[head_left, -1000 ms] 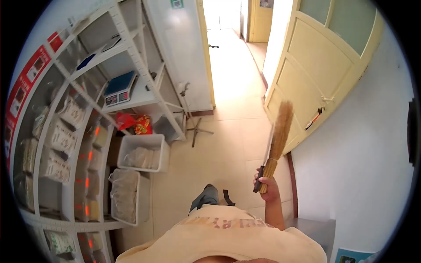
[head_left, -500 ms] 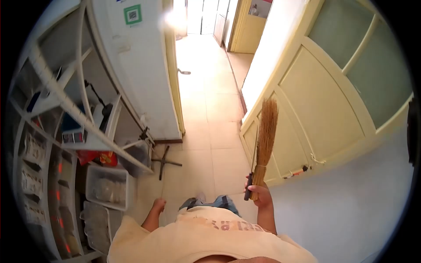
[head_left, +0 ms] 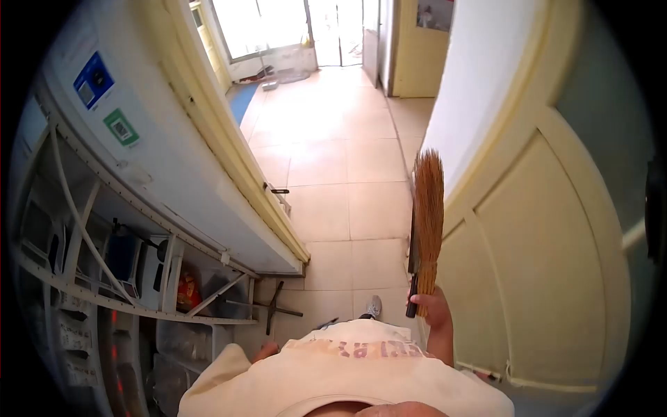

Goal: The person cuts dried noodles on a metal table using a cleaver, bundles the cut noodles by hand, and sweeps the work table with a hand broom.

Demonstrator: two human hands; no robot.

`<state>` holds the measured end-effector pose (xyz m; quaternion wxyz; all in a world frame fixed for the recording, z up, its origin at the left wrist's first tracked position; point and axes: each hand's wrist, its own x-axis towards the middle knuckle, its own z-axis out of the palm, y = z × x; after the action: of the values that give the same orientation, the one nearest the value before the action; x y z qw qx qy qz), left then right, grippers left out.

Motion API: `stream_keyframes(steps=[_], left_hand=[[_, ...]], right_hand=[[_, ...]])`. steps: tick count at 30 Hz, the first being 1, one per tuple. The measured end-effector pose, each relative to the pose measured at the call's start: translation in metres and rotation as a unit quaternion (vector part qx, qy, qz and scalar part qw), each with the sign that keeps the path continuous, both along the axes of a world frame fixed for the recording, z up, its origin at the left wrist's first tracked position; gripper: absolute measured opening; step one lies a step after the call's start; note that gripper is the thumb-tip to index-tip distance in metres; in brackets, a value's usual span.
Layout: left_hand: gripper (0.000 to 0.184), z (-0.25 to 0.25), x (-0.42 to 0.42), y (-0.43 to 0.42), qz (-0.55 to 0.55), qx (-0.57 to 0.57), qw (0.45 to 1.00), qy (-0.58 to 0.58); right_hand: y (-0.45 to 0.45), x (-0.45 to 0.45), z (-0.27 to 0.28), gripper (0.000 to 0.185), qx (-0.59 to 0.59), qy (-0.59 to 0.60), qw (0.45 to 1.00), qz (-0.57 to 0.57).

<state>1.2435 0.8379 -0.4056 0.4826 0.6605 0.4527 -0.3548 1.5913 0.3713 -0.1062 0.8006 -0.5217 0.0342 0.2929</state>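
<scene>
My right hand (head_left: 435, 309) is closed around a straw hand broom (head_left: 429, 215), gripping it at the bound lower end with the bristles pointing up. In the same grip, against the broom's left side, is a long thin blade-like tool with a black handle (head_left: 413, 297); its exact kind is not clear. Low on the left, my left hand (head_left: 266, 349) hangs beside my shirt, near the shelf rack. Only a small part of it shows, and its fingers cannot be made out.
A pale yellow door (head_left: 528, 243) stands along the right. On the left are a metal shelf rack (head_left: 149, 309) with plastic bins (head_left: 182, 342) and a black cross-shaped stand (head_left: 279, 308) on the floor. The tiled floor (head_left: 319, 215) runs through a doorway (head_left: 229, 149) toward bright windows.
I have moved forward toward the doorway; the frame and the shelf rack are closer. The broom and blade-like tool stay in my right hand. My left hand has dropped back, partly hidden.
</scene>
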Motion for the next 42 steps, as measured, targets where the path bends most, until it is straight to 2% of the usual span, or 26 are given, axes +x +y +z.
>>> stream_keyframes(steps=[6, 11, 12, 13, 14, 15, 16, 17, 18, 19, 21, 22, 24, 32, 34, 37, 42], left_hand=[[0.028, 0.013, 0.059, -0.048, 0.063, -0.043, 0.997, 0.026], [0.029, -0.022, 0.177, -0.038, 0.112, -0.028, 0.993, -0.007], [0.029, -0.036, 0.206, -0.028, 0.086, -0.012, 0.995, -0.042], [0.029, -0.052, 0.235, -0.015, 0.014, 0.020, 0.993, -0.113], [0.030, -0.068, 0.263, 0.005, -0.189, 0.125, 0.931, -0.285], [0.030, -0.081, 0.293, 0.023, -0.303, 0.238, 0.834, -0.394], [0.030, -0.091, 0.320, 0.038, -0.337, 0.305, 0.774, -0.440], [0.031, -0.087, 0.356, 0.050, -0.243, 0.148, 0.905, -0.317], [0.032, -0.077, 0.394, 0.062, -0.045, 0.005, 0.990, -0.132], [0.033, -0.064, 0.435, 0.073, 0.098, -0.032, 0.994, 0.037], [0.034, -0.037, 0.490, 0.098, 0.004, 0.006, 1.000, 0.001], [0.034, -0.027, 0.513, 0.109, -0.002, 0.008, 1.000, 0.003], [0.035, -0.010, 0.557, 0.130, -0.059, -0.041, 0.997, 0.028], [0.033, 0.026, 0.709, 0.205, -0.129, -0.160, 0.967, 0.149], [0.033, 0.020, 0.777, 0.216, -0.110, -0.143, 0.973, 0.146], [0.033, -0.005, 0.868, 0.215, -0.021, -0.083, 0.991, 0.099], [0.034, -0.017, 1.010, 0.206, 0.091, -0.025, 0.996, 0.004]], right_hand=[[0.047, 0.214, 0.022, 0.052, 0.007, 0.000, 0.997, 0.081], [0.109, 0.350, 0.018, 0.053, 0.023, 0.000, 0.995, 0.096], [0.120, 0.371, 0.011, 0.053, 0.021, -0.001, 0.994, 0.103], [0.131, 0.390, 0.004, 0.054, 0.018, 0.001, 0.995, 0.093], [0.142, 0.413, 0.001, 0.054, 0.014, -0.002, 0.996, 0.085], [0.155, 0.439, 0.000, 0.054, 0.007, -0.008, 0.996, 0.093], [0.166, 0.457, -0.001, 0.054, 0.009, 0.003, 0.996, 0.083], [0.172, 0.469, -0.002, 0.054, 0.007, 0.020, 0.997, 0.072], [0.180, 0.488, -0.002, 0.053, 0.005, 0.030, 0.997, 0.072], [0.186, 0.509, -0.004, 0.053, 0.004, 0.028, 0.997, 0.077], [0.194, 0.546, -0.004, 0.053, 0.013, 0.052, 0.995, 0.086], [0.199, 0.566, -0.003, 0.053, 0.012, 0.062, 0.994, 0.089], [0.209, 0.604, -0.009, 0.052, 0.007, 0.060, 0.995, 0.083], [0.236, 0.801, -0.045, 0.054, 0.002, 0.054, 0.995, 0.081], [0.232, 0.862, -0.066, 0.052, 0.016, 0.050, 0.994, 0.095], [0.229, 0.958, -0.083, 0.049, 0.040, 0.050, 0.994, 0.089], [0.216, 1.092, -0.076, 0.047, 0.048, 0.058, 0.995, 0.067]])
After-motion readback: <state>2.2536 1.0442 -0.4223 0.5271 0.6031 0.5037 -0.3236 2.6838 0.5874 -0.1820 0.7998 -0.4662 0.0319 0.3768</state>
